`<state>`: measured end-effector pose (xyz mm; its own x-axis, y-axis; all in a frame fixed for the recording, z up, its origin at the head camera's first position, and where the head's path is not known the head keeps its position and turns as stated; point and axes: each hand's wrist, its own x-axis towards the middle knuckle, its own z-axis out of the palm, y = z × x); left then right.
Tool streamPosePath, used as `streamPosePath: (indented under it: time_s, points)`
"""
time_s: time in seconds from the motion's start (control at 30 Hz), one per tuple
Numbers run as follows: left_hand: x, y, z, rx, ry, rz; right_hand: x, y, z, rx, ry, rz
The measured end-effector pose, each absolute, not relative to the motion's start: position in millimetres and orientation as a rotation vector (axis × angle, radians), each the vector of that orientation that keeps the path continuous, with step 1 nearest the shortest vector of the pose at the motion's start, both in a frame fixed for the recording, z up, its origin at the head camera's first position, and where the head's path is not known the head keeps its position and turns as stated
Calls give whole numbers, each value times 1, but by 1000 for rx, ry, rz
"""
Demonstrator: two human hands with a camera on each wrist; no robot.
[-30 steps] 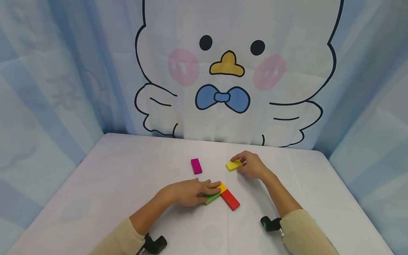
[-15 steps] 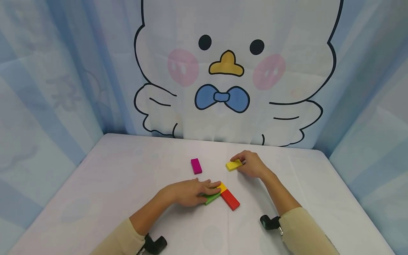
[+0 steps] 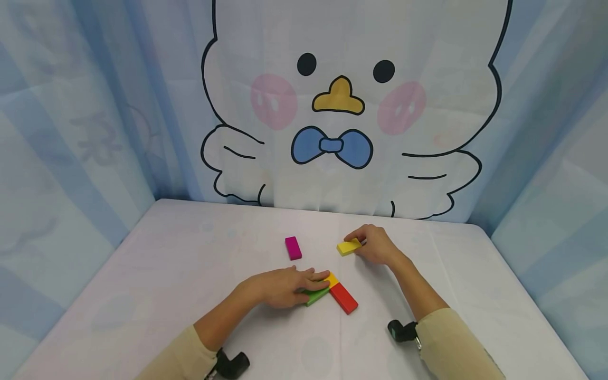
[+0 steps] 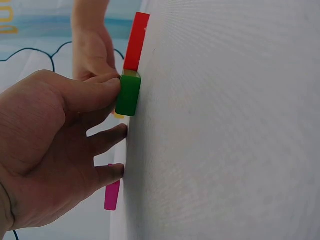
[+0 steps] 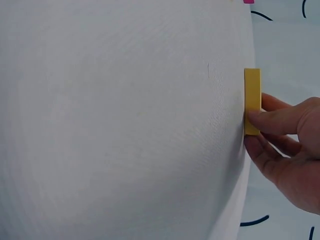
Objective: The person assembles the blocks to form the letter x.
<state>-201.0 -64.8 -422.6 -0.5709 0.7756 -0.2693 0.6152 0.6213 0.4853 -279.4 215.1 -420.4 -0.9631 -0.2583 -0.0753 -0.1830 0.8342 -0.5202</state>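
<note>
Far left: pale blue curtain (image 3: 97,140) with a faint mark, too blurred to read. Then a beige sleeve (image 3: 178,352) and, at its cuff, a black device (image 3: 231,365).

Left hand (image 3: 285,286): fingers extended and spread, laid over the blocks rather than curled round them. Green block (image 3: 317,295) lies slanting on the white table (image 3: 199,248), partly covered by this hand. The head view hides the block's end; the left wrist view shows that end face squarely, with the thumb tip against the block and two other fingertips reaching down to the tabletop.

Pink block (image 3: 293,248) lies just beyond the left hand, well apart from the others; the right wrist view catches only its corner. Orange block (image 3: 334,281) sits under the fingertips at the far end of red block (image 3: 344,298), touching it. In the left wrist view little of the orange shows.

Centre rear: printed chick with blue bow tie (image 3: 331,146).

Right hand (image 3: 376,245): pinches yellow block (image 3: 349,247) by its right end, close to the tabletop; whether it touches, I cannot tell. The right wrist view adds the thumb across the block's side, hidden from the head view.
</note>
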Motion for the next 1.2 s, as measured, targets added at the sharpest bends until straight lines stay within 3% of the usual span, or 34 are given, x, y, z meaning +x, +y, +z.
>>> streamPosePath:
  time_s: [1.2]
  points:
    - [-200,-65,-421,1082,2388,465,-269,209,-409,-402,2868,-777]
